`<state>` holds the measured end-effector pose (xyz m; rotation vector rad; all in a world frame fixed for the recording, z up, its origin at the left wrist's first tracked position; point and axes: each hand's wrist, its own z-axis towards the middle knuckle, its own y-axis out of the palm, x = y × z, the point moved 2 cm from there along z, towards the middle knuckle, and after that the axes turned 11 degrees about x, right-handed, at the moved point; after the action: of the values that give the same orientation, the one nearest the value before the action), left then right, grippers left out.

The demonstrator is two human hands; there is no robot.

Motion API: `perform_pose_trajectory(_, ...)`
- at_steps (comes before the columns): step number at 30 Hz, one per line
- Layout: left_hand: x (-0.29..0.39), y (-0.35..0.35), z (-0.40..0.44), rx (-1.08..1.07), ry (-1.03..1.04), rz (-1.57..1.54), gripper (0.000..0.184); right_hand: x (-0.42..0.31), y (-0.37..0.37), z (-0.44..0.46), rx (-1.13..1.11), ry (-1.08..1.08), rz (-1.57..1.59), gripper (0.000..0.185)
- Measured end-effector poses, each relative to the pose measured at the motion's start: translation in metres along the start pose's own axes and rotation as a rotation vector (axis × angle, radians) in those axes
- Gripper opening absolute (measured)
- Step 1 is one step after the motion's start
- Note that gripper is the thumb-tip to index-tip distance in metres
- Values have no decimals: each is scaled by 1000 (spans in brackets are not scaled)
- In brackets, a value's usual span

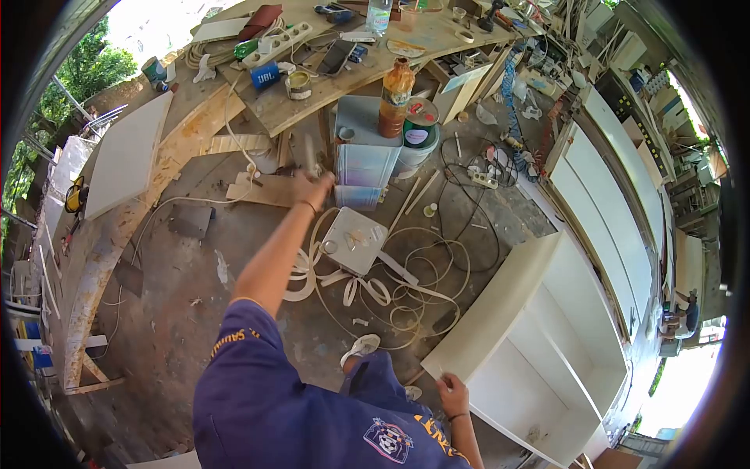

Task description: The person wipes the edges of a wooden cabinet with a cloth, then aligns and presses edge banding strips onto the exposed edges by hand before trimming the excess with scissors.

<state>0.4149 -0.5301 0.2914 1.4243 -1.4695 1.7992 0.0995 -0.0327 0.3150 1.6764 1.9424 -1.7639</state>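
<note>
My left hand (312, 190) reaches forward beside a tall metal can (367, 160) with bluish printed sides. Its fingers are closed round a pale, motion-blurred thing (311, 156) whose kind I cannot make out. On top of the can stands a plastic bottle (396, 98) of orange-brown liquid, with a green-labelled round tin (422, 123) beside it. Down at the right, my right hand (451, 393) is held low with curled fingers, near the edge of a white open cabinet (500, 313). Whatever those fingers hold, if anything, is too small to tell.
A square pale lidded container (354, 241) sits on the floor among loops of edging strip (406, 301). Behind is a cluttered wooden workbench (289, 113). A white board (129, 156) leans at left; long white panels (598, 195) lie at right. A person (686, 316) is far right.
</note>
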Motion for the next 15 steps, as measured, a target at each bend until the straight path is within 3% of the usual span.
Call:
perform_pose_trajectory(2,-2,1,68,199,95,-104,72,34,-4,-9,36,63,-26,33)
perform_pose_trajectory(4,14,-12,112,284,43,86,85,65,-8,-14,87,141,-36,35)
perform_pose_trajectory(5,16,-12,138,279,45,103,80,79,-10,-21,76,162,-115,36)
perform_pose_trajectory(8,-4,0,193,-159,31,-230,66,110,-14,-51,70,270,-286,39)
perform_pose_trajectory(11,-22,11,275,-647,-287,-564,52,171,-5,-84,-36,384,-357,44)
perform_pose_trajectory(12,-4,1,260,-569,-40,-481,49,179,-7,-93,-49,422,-373,46)
perform_pose_trajectory(13,-14,14,278,-305,-91,-377,52,167,-20,-101,-24,511,-341,47)
perform_pose_trajectory(14,-41,23,320,-403,133,-297,56,156,-25,-107,-27,576,-317,48)
perform_pose_trajectory(15,-41,25,318,-307,180,-48,58,156,-25,-112,-5,604,-287,48)
